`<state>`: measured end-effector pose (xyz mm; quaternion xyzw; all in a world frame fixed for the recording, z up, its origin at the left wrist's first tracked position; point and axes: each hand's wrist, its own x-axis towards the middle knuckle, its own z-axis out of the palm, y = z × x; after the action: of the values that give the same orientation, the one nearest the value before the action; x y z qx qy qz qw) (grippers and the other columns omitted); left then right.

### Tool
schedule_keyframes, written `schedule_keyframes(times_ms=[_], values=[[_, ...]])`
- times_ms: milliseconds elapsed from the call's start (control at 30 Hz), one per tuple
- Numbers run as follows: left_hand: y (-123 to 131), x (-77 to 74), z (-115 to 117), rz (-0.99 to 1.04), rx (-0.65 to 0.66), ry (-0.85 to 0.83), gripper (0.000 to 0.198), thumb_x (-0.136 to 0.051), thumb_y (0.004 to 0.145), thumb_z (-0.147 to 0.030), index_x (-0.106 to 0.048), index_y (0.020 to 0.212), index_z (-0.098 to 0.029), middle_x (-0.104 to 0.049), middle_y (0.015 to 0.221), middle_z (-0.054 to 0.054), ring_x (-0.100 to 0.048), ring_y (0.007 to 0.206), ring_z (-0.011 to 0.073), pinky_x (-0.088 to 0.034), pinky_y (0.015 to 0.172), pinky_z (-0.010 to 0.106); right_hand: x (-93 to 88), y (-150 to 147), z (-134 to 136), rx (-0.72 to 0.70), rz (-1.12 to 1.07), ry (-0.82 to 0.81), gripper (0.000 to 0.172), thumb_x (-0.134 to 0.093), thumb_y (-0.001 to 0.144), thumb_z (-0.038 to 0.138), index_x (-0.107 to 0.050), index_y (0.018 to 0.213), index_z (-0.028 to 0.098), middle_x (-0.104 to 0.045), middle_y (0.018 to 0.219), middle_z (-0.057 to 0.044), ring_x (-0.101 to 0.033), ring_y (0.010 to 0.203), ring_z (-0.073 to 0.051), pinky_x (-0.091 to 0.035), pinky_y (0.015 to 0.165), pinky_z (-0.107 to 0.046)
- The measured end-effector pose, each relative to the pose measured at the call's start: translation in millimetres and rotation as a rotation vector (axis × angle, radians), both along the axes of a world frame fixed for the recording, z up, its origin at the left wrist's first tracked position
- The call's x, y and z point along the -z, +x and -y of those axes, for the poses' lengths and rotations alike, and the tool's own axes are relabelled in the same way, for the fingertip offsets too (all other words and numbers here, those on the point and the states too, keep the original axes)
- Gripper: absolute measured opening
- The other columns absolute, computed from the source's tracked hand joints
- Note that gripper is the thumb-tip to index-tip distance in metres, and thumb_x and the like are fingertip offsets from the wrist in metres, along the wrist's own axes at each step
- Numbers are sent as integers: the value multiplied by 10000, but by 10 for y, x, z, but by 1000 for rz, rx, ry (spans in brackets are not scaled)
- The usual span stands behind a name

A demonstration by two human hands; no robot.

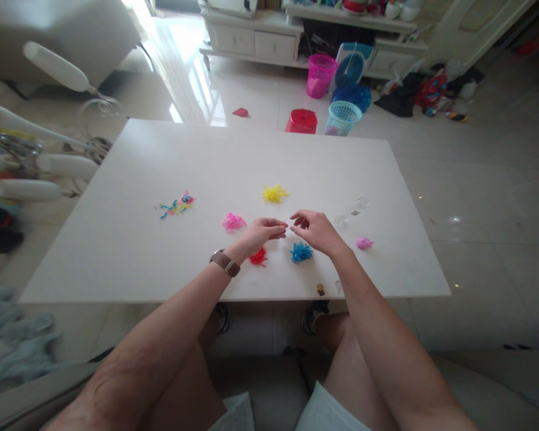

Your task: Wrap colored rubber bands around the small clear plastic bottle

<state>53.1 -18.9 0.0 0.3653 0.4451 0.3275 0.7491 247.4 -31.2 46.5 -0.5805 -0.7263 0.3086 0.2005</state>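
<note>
Above the middle of the white table (197,155), my left hand (265,230) is closed in a pinch; what it holds is too small to name. Facing it, my right hand (313,228) has curved fingers, with index and thumb apart and nothing plain between them. Around the hands lie small heaps of thin short strands or bands: a pink heap (233,222), a yellow heap (274,194), a red heap (259,257) partly covered by my left hand, and a blue heap (301,252) just below my right hand.
A mixed-colour scatter of bands (176,207) lies at the left. On the right are clear plastic pieces (358,206) and a pink lump (364,243). A small yellow figure (320,290) sits near the front edge. Beyond the table stand a red stool (302,121) and baskets (342,118).
</note>
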Motion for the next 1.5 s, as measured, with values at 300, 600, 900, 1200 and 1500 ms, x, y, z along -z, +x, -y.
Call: schedule_keyframes(times_ms=[300,600,900,1200,1500], values=[[-28,5,6,-10,-5,34,266,-889,713,-274,-766,882,-110,-748,856,93,-695,804,156,-536,901,346,-7,-128,-25,0,-80,132,145,-630,850,108,-747,811,183,-746,770,-25,-669,719,-146,-485,716,-252],[-115,-26,-35,-73,29,160,334,-895,697,-392,-781,878,-136,-770,1042,116,-679,991,190,-491,992,352,-1,-137,-27,84,-138,109,89,-673,841,119,-731,831,184,-737,734,-11,-678,696,-145,-493,701,-255],[-106,-40,-31,-14,24,121,373,-897,661,-422,-776,850,-123,-744,832,78,-670,842,166,-519,906,354,39,-189,-40,-4,-252,113,259,-640,829,73,-792,1000,194,-763,905,-35,-685,708,-128,-539,690,-244],[-209,-104,-18,8,-1,48,316,-901,657,-301,-775,863,-97,-725,802,65,-649,765,127,-522,844,308,67,-243,-55,-113,-259,174,243,-687,859,100,-830,1004,234,-744,923,-31,-644,694,-116,-506,676,-246],[-456,-193,49,-41,70,33,399,-959,571,-342,-739,811,-113,-714,718,48,-666,701,132,-512,711,265,-36,-373,39,-201,-173,219,134,-703,870,126,-782,791,201,-717,767,-15,-648,693,-137,-468,669,-256]])
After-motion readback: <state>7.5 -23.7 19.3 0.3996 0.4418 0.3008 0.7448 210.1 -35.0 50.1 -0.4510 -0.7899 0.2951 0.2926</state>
